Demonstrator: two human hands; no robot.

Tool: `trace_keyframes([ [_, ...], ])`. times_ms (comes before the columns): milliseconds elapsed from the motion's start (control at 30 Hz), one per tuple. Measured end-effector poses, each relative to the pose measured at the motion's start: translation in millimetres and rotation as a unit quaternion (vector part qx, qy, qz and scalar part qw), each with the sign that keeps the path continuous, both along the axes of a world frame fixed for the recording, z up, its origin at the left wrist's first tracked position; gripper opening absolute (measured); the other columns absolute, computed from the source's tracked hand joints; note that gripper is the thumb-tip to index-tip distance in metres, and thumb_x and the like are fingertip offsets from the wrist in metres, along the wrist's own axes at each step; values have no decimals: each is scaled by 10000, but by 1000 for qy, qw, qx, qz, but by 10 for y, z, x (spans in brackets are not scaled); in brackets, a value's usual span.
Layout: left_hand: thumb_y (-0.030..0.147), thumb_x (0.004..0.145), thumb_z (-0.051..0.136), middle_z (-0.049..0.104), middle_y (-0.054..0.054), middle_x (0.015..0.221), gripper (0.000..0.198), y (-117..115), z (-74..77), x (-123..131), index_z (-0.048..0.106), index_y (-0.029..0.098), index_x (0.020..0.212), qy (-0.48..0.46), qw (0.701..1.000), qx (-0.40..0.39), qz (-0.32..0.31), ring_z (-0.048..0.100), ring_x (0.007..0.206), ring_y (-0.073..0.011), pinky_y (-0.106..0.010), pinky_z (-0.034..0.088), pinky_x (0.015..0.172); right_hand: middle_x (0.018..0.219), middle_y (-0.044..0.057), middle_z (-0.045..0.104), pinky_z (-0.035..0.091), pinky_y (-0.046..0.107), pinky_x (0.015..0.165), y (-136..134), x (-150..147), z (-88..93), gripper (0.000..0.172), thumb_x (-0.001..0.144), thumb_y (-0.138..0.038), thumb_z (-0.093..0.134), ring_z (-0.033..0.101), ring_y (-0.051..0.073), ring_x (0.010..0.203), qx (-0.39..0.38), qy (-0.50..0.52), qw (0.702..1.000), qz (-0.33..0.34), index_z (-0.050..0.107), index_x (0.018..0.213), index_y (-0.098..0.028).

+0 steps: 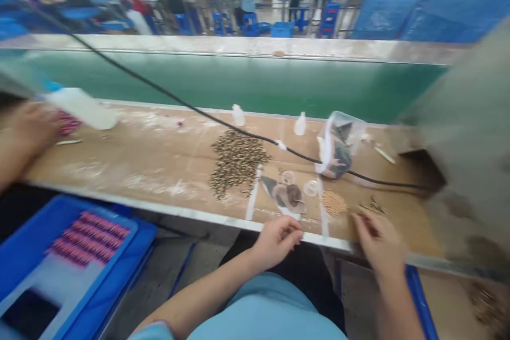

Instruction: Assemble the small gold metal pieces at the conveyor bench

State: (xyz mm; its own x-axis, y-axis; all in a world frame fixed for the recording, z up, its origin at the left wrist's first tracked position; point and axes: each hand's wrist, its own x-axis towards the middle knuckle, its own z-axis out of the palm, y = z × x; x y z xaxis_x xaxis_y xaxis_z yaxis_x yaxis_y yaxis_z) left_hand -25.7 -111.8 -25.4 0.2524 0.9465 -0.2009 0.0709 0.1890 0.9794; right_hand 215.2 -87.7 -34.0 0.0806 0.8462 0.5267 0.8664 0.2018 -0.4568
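Note:
My left hand (pixel 280 237) is over the table's front edge, its fingers curled toward the thumb; whatever may be in them does not show. Just beyond it lies a clear plastic piece (pixel 295 195) with a dark patch, beside two small clear round dishes (pixel 288 177). Slightly blurred, my right hand (pixel 380 239) has bent fingers close to a few small brownish pieces (pixel 373 205); I cannot make out what they pinch. Between the hands sits a small heap of tan pieces (pixel 333 202). A larger pile of dark, brassy small parts (pixel 237 162) spreads to the left.
A black cable (pixel 171 96) slants across the table. Two white bottles (pixel 300 124) and a clear bag (pixel 338 143) stand behind. At left, another person's hand (pixel 35 122) is near a white jug (pixel 82 108). A blue crate (pixel 75 265) holds pink pieces. Beyond runs a green belt (pixel 255 82).

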Motion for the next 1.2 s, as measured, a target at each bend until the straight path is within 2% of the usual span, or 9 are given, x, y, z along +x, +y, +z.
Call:
trace_keyframes([
  [100, 284, 797, 558, 601, -20, 625, 140, 5, -68, -24, 598, 151, 780, 15, 997, 76, -23, 562, 548, -102, -203, 457, 536, 759, 96, 641, 471, 357, 661, 152, 125, -46, 597, 823, -625, 443, 592, 241, 725, 19, -33, 992, -124, 692, 1056, -135],
  [167, 274, 810, 549, 621, -35, 654, 147, 7, -50, -89, 622, 150, 782, 40, 991, 128, -18, 571, 582, -107, -204, 463, 569, 638, 74, 589, 468, 374, 674, 186, 114, -45, 619, 822, -615, 445, 574, 254, 697, 28, -29, 992, -116, 684, 1079, -106],
  [233, 270, 825, 541, 648, -52, 699, 159, 16, 4, -213, 644, 154, 790, 90, 980, 180, 7, 586, 635, -120, -217, 472, 619, 524, 38, 505, 471, 374, 689, 163, 61, -30, 540, 839, -538, 472, 570, 259, 696, 43, -27, 995, -87, 690, 1067, -99],
  [300, 255, 831, 538, 669, -59, 746, 151, 54, 59, -405, 657, 167, 799, 151, 963, 212, 65, 601, 699, -140, -241, 480, 677, 483, 17, 451, 471, 365, 688, 120, -1, -21, 455, 850, -453, 502, 563, 253, 689, 63, -29, 995, -66, 697, 1053, -96],
  [400, 201, 815, 533, 672, -55, 786, 125, 181, 97, -751, 656, 186, 796, 230, 927, 208, 212, 604, 754, -165, -278, 486, 723, 516, 25, 474, 465, 350, 639, 83, -63, -28, 389, 849, -391, 527, 545, 233, 648, 82, -23, 995, -56, 709, 1026, -96],
  [500, 155, 813, 501, 661, -62, 838, 152, 326, 83, -1004, 649, 188, 801, 297, 894, 200, 269, 598, 825, -186, -319, 486, 776, 564, 44, 529, 452, 342, 590, 86, -72, -41, 352, 849, -370, 534, 543, 220, 619, 75, -12, 995, -67, 716, 1008, -113],
  [700, 127, 766, 554, 600, -53, 803, 82, 454, 23, -1018, 622, 172, 760, 363, 886, 171, 231, 568, 755, -174, -318, 486, 734, 668, 78, 620, 441, 324, 555, 98, -39, -61, 295, 835, -362, 557, 533, 181, 560, 56, -4, 996, -76, 724, 927, -136],
  [900, 142, 791, 519, 597, -50, 776, 86, 441, -19, -992, 570, 183, 735, 397, 869, 208, 212, 567, 813, -203, -343, 466, 768, 761, 85, 668, 470, 290, 626, 101, -36, -80, 240, 845, -315, 548, 572, 161, 624, 90, -26, 994, -51, 706, 826, -135],
  [1200, 168, 827, 481, 660, -68, 848, 128, 479, -65, -971, 603, 203, 813, 426, 849, 252, 185, 573, 845, -231, -369, 437, 778, 735, 61, 654, 460, 270, 583, 98, -38, -80, 236, 856, -317, 545, 524, 128, 544, 82, -25, 995, -54, 707, 840, -145],
])
